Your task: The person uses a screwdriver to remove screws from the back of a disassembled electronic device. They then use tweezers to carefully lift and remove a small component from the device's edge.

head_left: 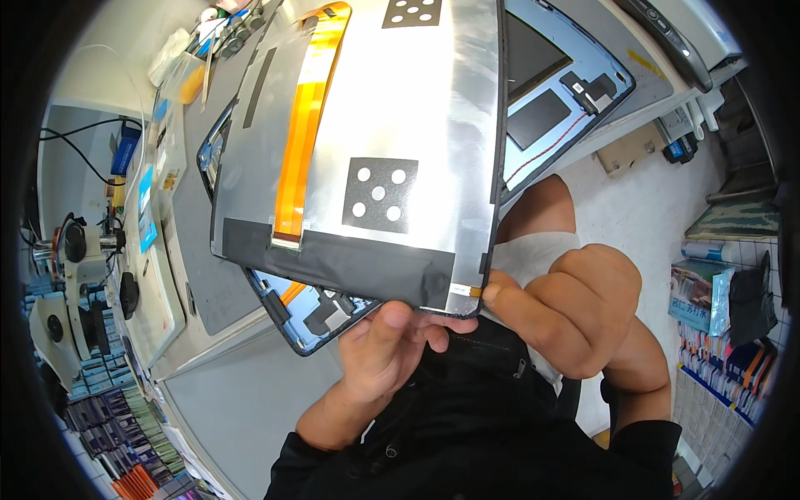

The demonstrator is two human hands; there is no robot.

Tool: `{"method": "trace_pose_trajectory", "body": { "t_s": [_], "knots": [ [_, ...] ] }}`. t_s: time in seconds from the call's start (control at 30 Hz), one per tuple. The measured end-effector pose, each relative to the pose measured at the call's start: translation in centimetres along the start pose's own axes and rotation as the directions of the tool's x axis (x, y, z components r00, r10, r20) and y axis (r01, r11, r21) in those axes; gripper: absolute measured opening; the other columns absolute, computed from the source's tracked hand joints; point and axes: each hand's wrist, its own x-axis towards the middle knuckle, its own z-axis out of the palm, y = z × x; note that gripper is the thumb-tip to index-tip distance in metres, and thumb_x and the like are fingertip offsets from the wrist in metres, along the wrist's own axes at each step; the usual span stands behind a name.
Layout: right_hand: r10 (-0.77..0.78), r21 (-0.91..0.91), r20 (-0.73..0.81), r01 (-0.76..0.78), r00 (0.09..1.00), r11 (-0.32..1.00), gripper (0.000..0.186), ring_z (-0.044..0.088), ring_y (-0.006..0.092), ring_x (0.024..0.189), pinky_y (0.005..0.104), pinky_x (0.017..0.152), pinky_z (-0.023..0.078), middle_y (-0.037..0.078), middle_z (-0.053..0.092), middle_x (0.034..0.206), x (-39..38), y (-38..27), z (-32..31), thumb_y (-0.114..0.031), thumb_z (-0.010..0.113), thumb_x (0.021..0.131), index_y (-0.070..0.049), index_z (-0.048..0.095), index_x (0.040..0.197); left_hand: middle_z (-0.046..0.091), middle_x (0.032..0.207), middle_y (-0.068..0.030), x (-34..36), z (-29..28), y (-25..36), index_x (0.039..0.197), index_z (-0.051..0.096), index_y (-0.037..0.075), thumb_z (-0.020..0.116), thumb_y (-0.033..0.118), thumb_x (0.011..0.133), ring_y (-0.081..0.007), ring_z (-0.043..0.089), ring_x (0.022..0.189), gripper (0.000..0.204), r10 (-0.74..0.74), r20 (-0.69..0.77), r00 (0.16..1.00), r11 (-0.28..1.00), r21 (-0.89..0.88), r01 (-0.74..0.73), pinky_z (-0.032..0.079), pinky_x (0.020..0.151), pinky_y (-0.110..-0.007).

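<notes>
Here, left hand [377, 358] pinching near edge of silver panel [392, 100], right hand [579, 312] curled at its near-right corner, grip unclear

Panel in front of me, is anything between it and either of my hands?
Nothing visible. Your left hand grips the panel at its bottom edge, and your right hand reaches its lower right corner, beside the white label.
</notes>
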Motion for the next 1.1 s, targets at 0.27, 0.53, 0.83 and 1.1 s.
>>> {"method": "trace_pose_trajectory", "body": {
  "t_s": [0.27, 0.53, 0.83, 1.1],
  "knots": [
    [-0.015, 0.010, -0.002, 0.015, 1.000, 1.000, 0.017, 0.040, 0.0087, 0.048, 0.0242, 0.042, 0.024, -0.005, 0.046, 0.061, -0.5, -0.2, 0.3, -0.007, 0.072, 0.073, -0.008, 0.071, 0.089, 0.062, 0.118, -0.0277, 0.4, -0.2, -0.2, 0.135, 0.043, -0.007, 0.059, 0.040, 0.097, -0.0372, 0.070, 0.096, 0.063, 0.008, 0.022, 1.000, 1.000, -0.012, -0.008, 0.057, 0.062, -0.028],
    [0.076, 0.115, 0.093, -0.086, 0.993, 0.990, 0.022, 0.043, 0.0105, 0.048, 0.0247, 0.042, 0.028, -0.004, 0.048, 0.062, -2.4, 0.1, 0.0, -0.010, 0.073, 0.069, -0.007, 0.071, 0.091, 0.070, 0.100, -0.0226, 0.5, 1.5, 0.1, 0.124, 0.052, -0.010, 0.056, 0.049, 0.096, -0.0270, 0.073, 0.076, 0.066, 0.021, -0.145, 0.989, 0.986, 0.168, 0.004, 0.060, 0.056, -0.027],
    [0.072, 0.049, 0.090, -0.077, 0.993, 0.996, 0.035, 0.045, 0.0112, 0.048, 0.0254, 0.043, 0.032, -0.004, 0.047, 0.060, -0.6, 0.4, -1.0, -0.010, 0.073, 0.059, -0.007, 0.071, 0.094, 0.069, 0.104, -0.0229, 0.8, 1.3, 0.2, 0.128, 0.048, -0.009, 0.055, 0.048, 0.097, -0.0278, 0.073, 0.080, 0.065, 0.004, -0.095, 0.995, 0.989, 0.147, 0.010, 0.060, 0.057, -0.027],
    [0.015, -0.010, 0.082, -0.015, 0.997, 1.000, 0.028, 0.041, 0.0099, 0.047, 0.0242, 0.043, 0.029, -0.004, 0.042, 0.060, 0.3, 0.4, -1.0, -0.007, 0.074, 0.063, -0.009, 0.071, 0.090, 0.068, 0.106, -0.0229, 0.8, 1.4, 0.2, 0.128, 0.049, -0.008, 0.055, 0.046, 0.098, -0.0265, 0.073, 0.081, 0.063, 0.009, -0.086, 0.996, 0.989, 0.147, 0.004, 0.061, 0.059, -0.027]
  ]
}}
